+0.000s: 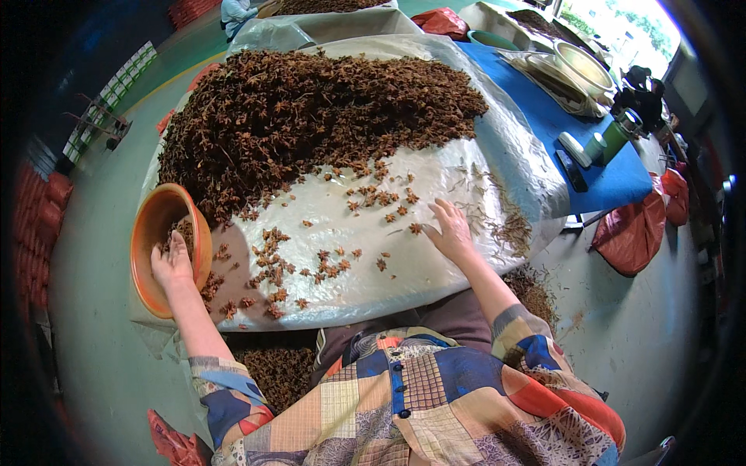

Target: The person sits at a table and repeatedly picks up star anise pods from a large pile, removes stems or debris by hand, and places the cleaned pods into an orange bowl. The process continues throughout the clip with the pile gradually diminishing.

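My left hand (173,261) reaches into the mouth of an orange plastic basin (201,233), its fingers apart and nothing visible in them. Some dark brown pieces lie inside the basin, partly hidden behind the fingers. Over the pale plastic sheet (419,279) my right hand (453,233) is spread, palm down and holding nothing, its thumb beside a single star anise pod (415,228). A broad heap of dried star anise (315,116) covers the far part of the sheet. Loose pods (271,256) are scattered between my hands. Thin stems (513,230) are gathered at the sheet's right edge.
On the blue surface (612,186) at right stand a green thermos (618,137) and a dark phone-like object (571,170). Red sacks (632,233) rest on the floor there. More dried material (280,373) lies below the table edge. Another person (235,14) is at the far left.
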A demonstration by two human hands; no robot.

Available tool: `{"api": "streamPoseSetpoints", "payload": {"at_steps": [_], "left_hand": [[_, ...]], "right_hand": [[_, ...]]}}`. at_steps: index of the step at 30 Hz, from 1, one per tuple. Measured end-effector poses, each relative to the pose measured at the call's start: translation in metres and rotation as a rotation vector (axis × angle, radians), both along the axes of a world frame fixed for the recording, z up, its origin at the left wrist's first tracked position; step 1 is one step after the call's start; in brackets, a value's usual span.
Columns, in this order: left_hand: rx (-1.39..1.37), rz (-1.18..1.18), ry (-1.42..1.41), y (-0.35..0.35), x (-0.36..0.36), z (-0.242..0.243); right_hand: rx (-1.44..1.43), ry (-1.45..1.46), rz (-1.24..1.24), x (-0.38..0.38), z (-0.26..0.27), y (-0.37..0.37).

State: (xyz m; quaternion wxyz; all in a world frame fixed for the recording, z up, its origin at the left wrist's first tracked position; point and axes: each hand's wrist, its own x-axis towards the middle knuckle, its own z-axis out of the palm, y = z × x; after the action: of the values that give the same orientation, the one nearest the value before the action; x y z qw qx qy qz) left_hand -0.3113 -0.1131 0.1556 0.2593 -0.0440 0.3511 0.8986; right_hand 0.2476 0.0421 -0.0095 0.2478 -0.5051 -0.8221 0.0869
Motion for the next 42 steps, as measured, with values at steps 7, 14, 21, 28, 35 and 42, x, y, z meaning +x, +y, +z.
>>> {"api": "streamPoseSetpoints", "payload": {"at_steps": [7, 14, 21, 28, 35, 42], "left_hand": [[-0.210, -0.626, 0.709, 0.063, 0.185, -0.075], [-0.565, -0.546, 1.710, 0.140, 0.241, -0.156], [-0.589, -0.657, 1.894, 0.160, 0.238, -0.157], [-0.421, -0.927, 1.083, 0.095, 0.234, -0.141], [-0.823, -0.491, 1.603, 0.015, 0.185, -0.134], [-0.454, -0.693, 1.326, 0.006, 0.254, -0.145]], "right_hand": [[-0.150, -0.322, 0.093, -0.111, 0.027, -0.002], [-0.068, 0.297, 0.248, -0.106, 0.012, -0.007], [-0.028, 0.123, 0.384, -0.147, 0.015, 0.067], [0.136, 0.039, 0.526, -0.145, 0.046, 0.005], [-0.035, -0.539, -0.113, -0.063, 0.098, -0.037], [0.059, -0.197, 0.421, -0.112, 0.019, -0.021]]}}
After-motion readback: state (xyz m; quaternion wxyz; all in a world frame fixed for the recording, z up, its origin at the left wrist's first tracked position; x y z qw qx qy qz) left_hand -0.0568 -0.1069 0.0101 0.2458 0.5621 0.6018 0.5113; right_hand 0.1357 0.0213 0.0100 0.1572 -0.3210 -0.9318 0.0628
